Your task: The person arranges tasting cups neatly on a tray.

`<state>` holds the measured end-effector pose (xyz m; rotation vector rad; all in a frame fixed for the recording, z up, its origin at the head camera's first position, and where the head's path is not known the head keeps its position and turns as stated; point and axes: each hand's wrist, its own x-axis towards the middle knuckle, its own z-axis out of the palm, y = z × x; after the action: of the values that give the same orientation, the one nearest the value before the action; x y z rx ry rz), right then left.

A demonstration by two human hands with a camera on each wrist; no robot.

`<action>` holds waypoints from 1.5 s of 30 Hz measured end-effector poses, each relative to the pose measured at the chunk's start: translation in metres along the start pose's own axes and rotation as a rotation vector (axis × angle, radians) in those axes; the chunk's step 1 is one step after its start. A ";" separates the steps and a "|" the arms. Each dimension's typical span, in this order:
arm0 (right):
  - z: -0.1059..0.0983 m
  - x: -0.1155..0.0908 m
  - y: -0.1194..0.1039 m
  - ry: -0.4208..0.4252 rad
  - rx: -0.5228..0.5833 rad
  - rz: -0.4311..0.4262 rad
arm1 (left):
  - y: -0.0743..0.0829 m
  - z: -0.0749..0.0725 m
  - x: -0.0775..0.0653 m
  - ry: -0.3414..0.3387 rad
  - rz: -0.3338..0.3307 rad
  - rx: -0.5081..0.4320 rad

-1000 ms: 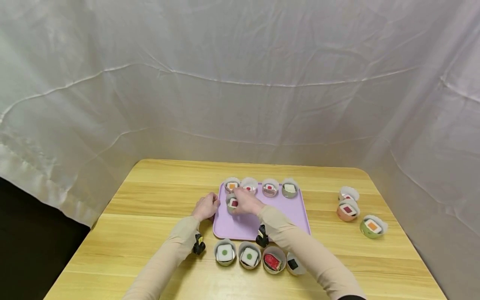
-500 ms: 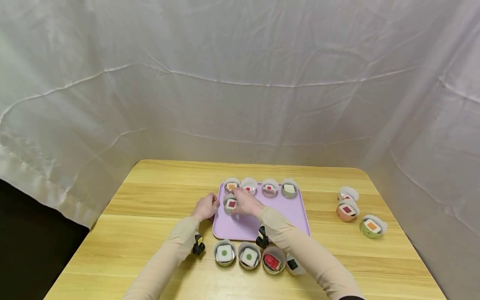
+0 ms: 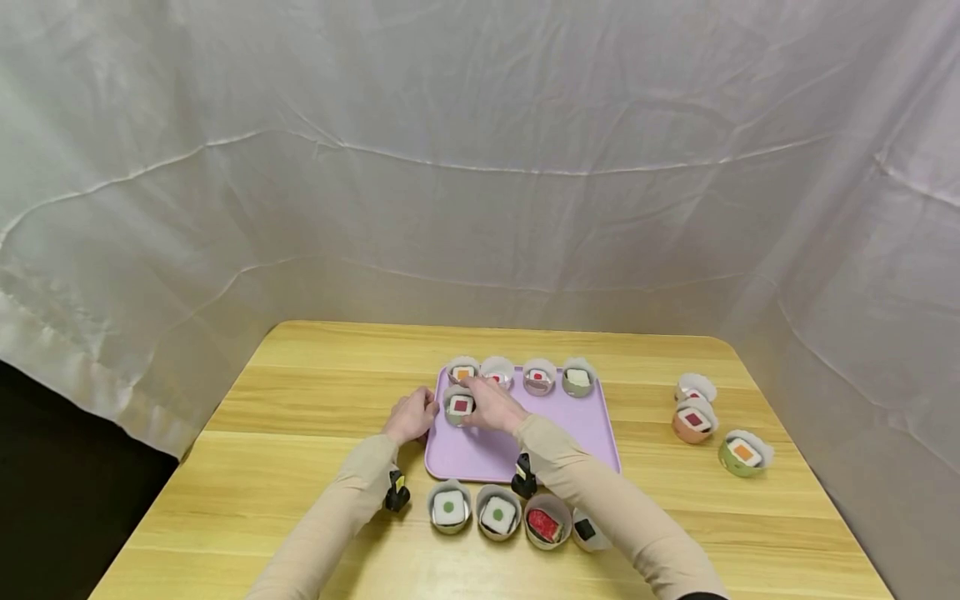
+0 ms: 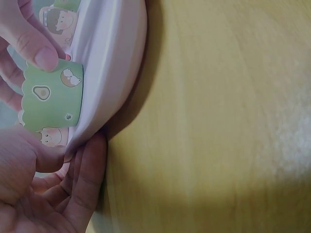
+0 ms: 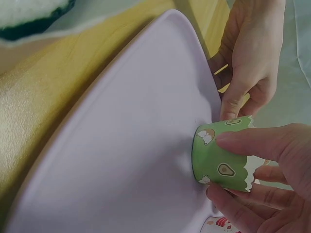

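Observation:
My right hand (image 3: 495, 406) grips a green paper baking cup (image 5: 218, 160) with avocado prints, thumb on one side and fingers on the other. Inside the cup is a sushi-like white piece (image 3: 461, 406) with a dark red square centre. The cup stands on the lilac tray (image 3: 480, 457), near its left edge. My left hand (image 3: 412, 414) holds that edge; in the left wrist view its thumb lies over the rim and its fingers go beneath. Behind the gripped cup is another cup with an orange-centred piece (image 3: 463, 372), partly covered by my right hand.
More filled cups line the tray's back edge, such as a green one (image 3: 578, 379) at the right. Several cups, one with a red piece (image 3: 545, 523), stand in front of the tray. At the table's right are three cups, including an orange one (image 3: 694, 422).
My right hand has slid the green cup slightly left across the tray, closer to the left rim. My left hand keeps its place on the tray edge.

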<state>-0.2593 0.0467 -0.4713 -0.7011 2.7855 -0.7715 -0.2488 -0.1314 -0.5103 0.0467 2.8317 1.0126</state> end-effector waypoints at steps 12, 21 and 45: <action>-0.001 0.001 0.001 0.028 0.011 -0.017 | 0.001 0.001 0.000 -0.009 -0.006 -0.024; 0.000 0.000 0.001 0.032 -0.004 -0.017 | 0.000 0.001 0.001 -0.006 -0.004 -0.021; -0.004 -0.007 0.003 0.023 0.034 -0.048 | -0.001 0.002 0.000 -0.005 -0.003 -0.015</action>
<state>-0.2556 0.0538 -0.4689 -0.7608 2.7781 -0.8385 -0.2489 -0.1305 -0.5125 0.0429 2.8181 1.0318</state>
